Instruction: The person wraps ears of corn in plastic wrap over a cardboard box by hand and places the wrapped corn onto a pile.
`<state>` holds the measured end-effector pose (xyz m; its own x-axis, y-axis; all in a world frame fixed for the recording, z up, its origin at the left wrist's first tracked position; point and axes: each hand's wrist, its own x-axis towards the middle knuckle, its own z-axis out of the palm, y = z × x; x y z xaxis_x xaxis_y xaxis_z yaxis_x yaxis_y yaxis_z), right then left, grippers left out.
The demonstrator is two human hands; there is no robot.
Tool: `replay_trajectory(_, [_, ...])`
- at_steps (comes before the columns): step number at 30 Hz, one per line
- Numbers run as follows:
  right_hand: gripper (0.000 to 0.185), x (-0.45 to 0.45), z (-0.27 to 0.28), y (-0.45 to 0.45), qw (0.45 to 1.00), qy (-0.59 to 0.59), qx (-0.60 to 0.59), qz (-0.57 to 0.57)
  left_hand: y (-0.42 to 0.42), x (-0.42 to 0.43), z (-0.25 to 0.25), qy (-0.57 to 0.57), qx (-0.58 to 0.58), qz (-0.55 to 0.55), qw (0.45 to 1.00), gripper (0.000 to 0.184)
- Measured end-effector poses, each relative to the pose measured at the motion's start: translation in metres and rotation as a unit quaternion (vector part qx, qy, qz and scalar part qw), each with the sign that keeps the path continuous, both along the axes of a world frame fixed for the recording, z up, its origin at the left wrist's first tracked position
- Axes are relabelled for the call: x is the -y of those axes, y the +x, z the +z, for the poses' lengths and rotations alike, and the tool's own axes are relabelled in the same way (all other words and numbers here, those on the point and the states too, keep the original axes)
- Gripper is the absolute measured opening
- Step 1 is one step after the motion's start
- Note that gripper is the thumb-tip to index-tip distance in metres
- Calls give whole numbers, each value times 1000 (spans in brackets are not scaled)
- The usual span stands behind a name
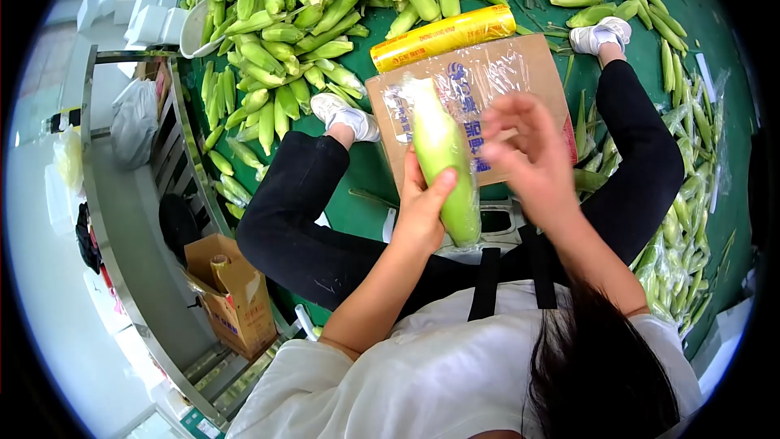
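Observation:
An ear of corn (452,158) in its green husk, with shiny clear film around it, is held upright over the near part of a cardboard box (532,65). My left hand (424,203) grips its lower left side, thumb across the front. To the right of the ear, my right hand (528,146) is raised with fingers apart and slightly blurred, touching nothing that I can make out. Clear film lies over the box top. Along the box's far edge rests a yellow roll of film (444,36).
Husked-green corn (325,12) is heaped beyond the box on the green floor (357,171). Wrapped ears (686,219) lie at the right. A metal rack (134,252) and an open carton (236,297) stand at the left. My bent legs flank the box.

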<state>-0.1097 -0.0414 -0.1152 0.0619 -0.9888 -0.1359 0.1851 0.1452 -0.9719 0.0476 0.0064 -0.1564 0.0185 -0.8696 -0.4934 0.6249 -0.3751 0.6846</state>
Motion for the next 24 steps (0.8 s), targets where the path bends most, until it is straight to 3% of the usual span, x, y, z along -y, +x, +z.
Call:
replay_trajectory(1, [53,3,8,9,995,-31,-91,9,-4,0,-2,-40,79,-3,996,78])
replay_trajectory(3, [43,14,14,25,957,-117,-266,-26,-10,-1,-5,-120,236,-6,964,79])
replay_trajectory(6, [26,26,2,28,945,-171,-278,-29,-8,-2,-2,-131,311,23,941,78])
replay_trajectory(7, [22,30,0,30,977,-126,-161,-52,-6,-3,-1,-127,330,34,935,78])
replay_trajectory(9, [16,35,-3,33,992,-26,76,-94,1,-4,-1,-131,235,8,963,77])
replay_trajectory(10, [18,39,-3,25,988,54,113,-94,7,-6,1,-117,162,-27,979,77])
replay_trajectory(11, [20,41,0,19,968,145,177,-99,10,-8,2,-102,87,-61,989,76])
replay_trajectory(12, [18,43,-7,13,948,185,243,-92,5,-13,6,-86,64,-50,993,81])
replay_trajectory(15, [16,37,-23,1,859,278,427,-48,3,-11,5,18,-179,-80,980,76])
replay_trajectory(16, [16,35,-24,0,821,304,483,-27,2,-10,0,43,-210,-87,973,74])
replay_trajectory(20, [16,23,17,-7,832,325,438,-97,0,-17,-2,-11,-252,-147,956,76])
replay_trajectory(23, [16,12,9,-26,870,266,404,-95,-5,-29,-2,-97,-264,-139,950,84])
replay_trajectory(24, [16,11,0,-31,881,255,380,-118,-2,-28,-2,-86,-215,-176,957,90])
